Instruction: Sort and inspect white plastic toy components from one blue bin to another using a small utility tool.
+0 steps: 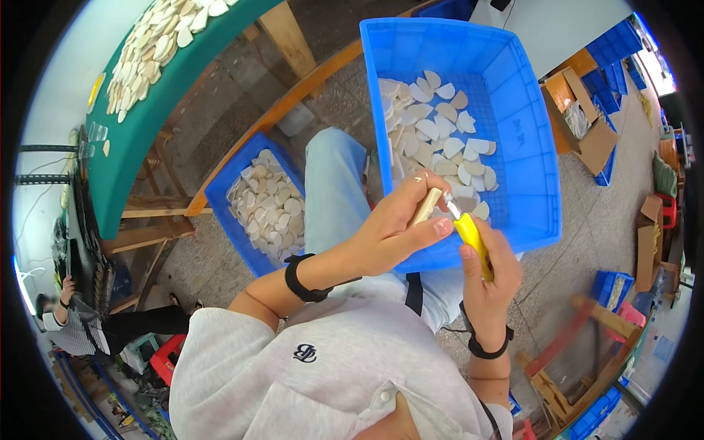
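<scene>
Left fingers (425, 235): clamped on one pale cream, narrow-edged piece (425, 208). Right fingers (502, 251): closed round one yellow-handled, metal-tipped tool (473, 240), tip near the piece. Below: one large blue plastic bin (519, 110); half-round off-white pieces (446, 130) inside, overlapping, uncountable.

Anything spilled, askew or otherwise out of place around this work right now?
One small oddity: a single pale piece lies on the green table, apart from the heap there. Nothing else stands out around the left hand, holding a pale chunk, or the right hand, gripping a yellow-handled tool, near the blue bin.
</scene>
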`<state>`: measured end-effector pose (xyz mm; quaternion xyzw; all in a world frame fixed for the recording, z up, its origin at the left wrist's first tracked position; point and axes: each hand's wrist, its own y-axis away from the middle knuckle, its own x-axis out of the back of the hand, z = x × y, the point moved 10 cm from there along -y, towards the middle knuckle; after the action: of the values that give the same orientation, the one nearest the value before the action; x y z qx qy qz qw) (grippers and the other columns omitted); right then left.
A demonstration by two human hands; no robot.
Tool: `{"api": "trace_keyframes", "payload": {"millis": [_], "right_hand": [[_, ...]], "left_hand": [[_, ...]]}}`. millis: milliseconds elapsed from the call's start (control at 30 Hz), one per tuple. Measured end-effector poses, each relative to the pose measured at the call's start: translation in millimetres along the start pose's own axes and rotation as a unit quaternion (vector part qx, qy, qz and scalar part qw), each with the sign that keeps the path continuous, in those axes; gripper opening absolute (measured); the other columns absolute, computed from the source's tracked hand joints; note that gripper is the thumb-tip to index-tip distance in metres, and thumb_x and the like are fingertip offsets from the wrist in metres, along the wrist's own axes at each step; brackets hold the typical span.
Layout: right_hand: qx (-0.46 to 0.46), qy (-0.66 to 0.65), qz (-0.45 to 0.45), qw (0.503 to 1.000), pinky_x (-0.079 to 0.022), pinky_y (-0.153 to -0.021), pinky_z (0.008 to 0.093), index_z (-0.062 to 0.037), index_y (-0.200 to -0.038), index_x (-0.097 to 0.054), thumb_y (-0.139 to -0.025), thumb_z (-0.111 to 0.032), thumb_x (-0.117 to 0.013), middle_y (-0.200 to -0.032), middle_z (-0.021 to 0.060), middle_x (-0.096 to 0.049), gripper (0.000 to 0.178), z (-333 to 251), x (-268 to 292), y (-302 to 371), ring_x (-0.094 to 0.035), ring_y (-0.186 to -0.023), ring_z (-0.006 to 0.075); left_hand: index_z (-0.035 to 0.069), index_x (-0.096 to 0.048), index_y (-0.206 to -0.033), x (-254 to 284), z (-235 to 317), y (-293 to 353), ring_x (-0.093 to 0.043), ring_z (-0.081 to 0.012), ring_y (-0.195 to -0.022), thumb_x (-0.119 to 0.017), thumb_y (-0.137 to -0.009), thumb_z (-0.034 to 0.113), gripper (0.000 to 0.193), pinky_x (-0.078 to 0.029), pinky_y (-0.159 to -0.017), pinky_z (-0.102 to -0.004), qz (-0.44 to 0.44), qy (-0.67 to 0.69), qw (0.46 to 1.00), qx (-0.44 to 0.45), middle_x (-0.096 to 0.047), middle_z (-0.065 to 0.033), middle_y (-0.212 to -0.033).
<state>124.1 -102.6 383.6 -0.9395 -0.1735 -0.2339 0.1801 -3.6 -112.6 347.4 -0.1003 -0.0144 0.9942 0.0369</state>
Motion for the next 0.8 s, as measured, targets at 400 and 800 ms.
{"api": "trace_keyframes", "payload": {"millis": [400,800], "right_hand": [[0.122,0.176,-0.025,0.977,-0.034,-0.042,0.0274,-0.0035,-0.109,-0.061,-0.075,-0.016,-0.069,-0.065,0.0033,-0.052,0.037,-32.9,0.3,1.9,-0.047,-0.048,0.0163],[0.144,0.26,-0.002,0.955,-0.031,-0.04,0.0272,-0.0058,-0.109,-0.062,-0.076,-0.018,-0.069,-0.061,0.0016,-0.046,0.036,-33.4,-3.2,1.3,-0.042,-0.045,0.0149]], "left_hand": [[0.004,-0.047,-0.086,2.6,10.5,3.3,-0.039,-0.019,-0.071,-0.053,-0.088,0.028,0.025,-0.032,-0.065,-0.0298,0.039,-0.088,0.993,-0.067,-0.042,-0.0077,-0.08],[0.002,-0.047,-0.075,11.6,2.2,1.2,-0.039,-0.0206,-0.064,-0.055,-0.087,0.026,0.028,-0.032,-0.058,-0.0311,0.094,-0.146,0.98,-0.096,-0.042,-0.0077,-0.07]]}}
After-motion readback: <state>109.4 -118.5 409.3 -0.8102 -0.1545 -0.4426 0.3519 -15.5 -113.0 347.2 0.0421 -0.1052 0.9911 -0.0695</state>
